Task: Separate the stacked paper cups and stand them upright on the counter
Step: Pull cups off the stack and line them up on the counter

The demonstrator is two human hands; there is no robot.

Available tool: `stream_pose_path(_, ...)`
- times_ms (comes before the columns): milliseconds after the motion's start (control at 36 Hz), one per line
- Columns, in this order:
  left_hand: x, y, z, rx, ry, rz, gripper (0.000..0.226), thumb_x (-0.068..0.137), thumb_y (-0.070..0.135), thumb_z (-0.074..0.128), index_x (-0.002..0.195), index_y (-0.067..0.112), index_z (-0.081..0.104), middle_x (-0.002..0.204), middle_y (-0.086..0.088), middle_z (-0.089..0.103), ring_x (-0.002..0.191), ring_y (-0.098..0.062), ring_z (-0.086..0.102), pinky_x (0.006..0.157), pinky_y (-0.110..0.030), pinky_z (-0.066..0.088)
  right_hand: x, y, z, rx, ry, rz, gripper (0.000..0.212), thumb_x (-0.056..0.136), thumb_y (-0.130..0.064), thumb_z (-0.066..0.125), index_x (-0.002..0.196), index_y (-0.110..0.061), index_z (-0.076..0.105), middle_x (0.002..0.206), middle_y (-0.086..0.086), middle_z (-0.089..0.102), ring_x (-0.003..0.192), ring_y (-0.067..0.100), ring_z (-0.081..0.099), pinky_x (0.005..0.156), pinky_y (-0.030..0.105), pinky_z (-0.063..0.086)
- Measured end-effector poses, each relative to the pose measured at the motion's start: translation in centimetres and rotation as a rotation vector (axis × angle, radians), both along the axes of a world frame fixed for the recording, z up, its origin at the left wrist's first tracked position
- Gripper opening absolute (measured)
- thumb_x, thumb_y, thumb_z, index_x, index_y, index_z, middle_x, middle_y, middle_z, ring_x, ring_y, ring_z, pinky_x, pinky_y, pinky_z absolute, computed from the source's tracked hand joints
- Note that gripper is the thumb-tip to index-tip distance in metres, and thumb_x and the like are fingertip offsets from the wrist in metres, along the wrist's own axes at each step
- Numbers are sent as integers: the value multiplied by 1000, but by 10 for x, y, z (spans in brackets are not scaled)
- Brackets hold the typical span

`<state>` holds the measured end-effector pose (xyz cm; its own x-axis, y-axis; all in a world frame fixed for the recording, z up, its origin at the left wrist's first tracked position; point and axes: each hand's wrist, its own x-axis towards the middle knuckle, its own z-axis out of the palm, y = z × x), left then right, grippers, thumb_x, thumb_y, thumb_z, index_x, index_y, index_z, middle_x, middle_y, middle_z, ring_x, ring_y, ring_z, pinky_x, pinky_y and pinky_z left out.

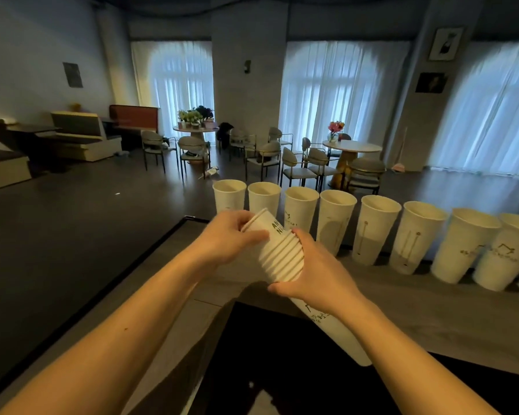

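Note:
A stack of white paper cups (282, 259) lies tilted in both hands above the grey counter (432, 319), rims toward the upper left, base toward the lower right. My left hand (231, 235) grips the top cup (267, 224) at its rim, and that cup stands partly out of the stack. My right hand (315, 271) wraps the stack below the rims. Several white cups (375, 229) stand upright in a row along the counter's far edge, from the centre to the right.
A dark recessed area (282, 354) lies under my arms in the counter. The counter's black left edge (150, 253) drops to the floor. Beyond the counter are café tables (351, 146), chairs and curtained windows.

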<state>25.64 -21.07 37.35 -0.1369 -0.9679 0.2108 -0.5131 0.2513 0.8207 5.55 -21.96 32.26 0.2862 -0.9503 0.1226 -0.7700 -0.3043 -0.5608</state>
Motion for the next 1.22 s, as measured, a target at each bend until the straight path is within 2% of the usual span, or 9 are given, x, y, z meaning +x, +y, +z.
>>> stream_pose_path(139,33,-18,18,-237,-80,222,35,92,24,64,126,17,60,110,4,61,101,-15,59,83,-33,52,-9,-8,-3,85,90,-72,118,52,-72,79,148,-44,17,129,-4,50,116,20,53,93,49,53)
stream_pose_path(250,46,-46,10,-307,-436,224,5,92,20,63,96,18,61,96,6,61,89,-15,61,68,-29,49,-15,-14,-5,130,105,-133,117,63,-62,85,153,-38,14,139,-1,45,127,23,48,102,49,49)
stream_pose_path(333,44,-63,-8,-292,-726,174,9,90,18,64,84,18,57,91,1,62,86,-21,63,70,-35,53,-14,-18,-8,120,78,-129,117,58,-65,85,151,-41,18,139,-3,46,127,21,49,102,50,49)
stream_pose_path(500,51,-91,-26,-330,-846,201,23,91,19,63,113,15,59,113,-8,64,101,-25,62,82,-39,54,-18,-26,-9,83,53,-122,119,55,-70,83,150,-42,16,136,-6,47,124,19,49,99,49,51)
stream_pose_path(722,56,-100,-25,-289,-806,197,26,90,27,63,113,18,59,116,-7,64,100,-21,59,85,-39,54,-23,-27,-5,50,36,-118,119,60,-68,83,152,-43,11,136,-5,45,124,19,48,99,50,50)
stream_pose_path(833,41,-87,-14,-490,-702,317,45,92,37,61,131,17,53,127,-3,59,121,-21,47,98,-39,45,-24,-24,-2,40,6,-95,117,61,-64,85,150,-45,12,138,-6,44,126,18,47,102,49,49)
stream_pose_path(1000,-22,-36,6,125,-76,-294,37,103,37,36,121,21,64,115,6,69,105,-6,64,95,-28,50,-22,-18,1,13,-66,-54,117,56,-68,84,148,-45,17,131,-10,48,118,14,51,96,47,53)
stream_pose_path(1111,-34,-22,3,180,-116,-377,35,103,31,42,107,8,68,77,13,64,69,2,55,71,-23,42,-25,-12,4,1,-47,-55,116,62,-62,85,152,-41,14,130,-7,46,115,16,52,94,44,53)
stream_pose_path(1222,-42,-17,-3,119,-115,-314,22,100,23,52,96,22,73,77,15,68,73,3,58,74,-23,41,-29,-9,3,22,-21,-28,120,62,-61,85,154,-41,11,136,-5,44,118,17,50,96,45,53)
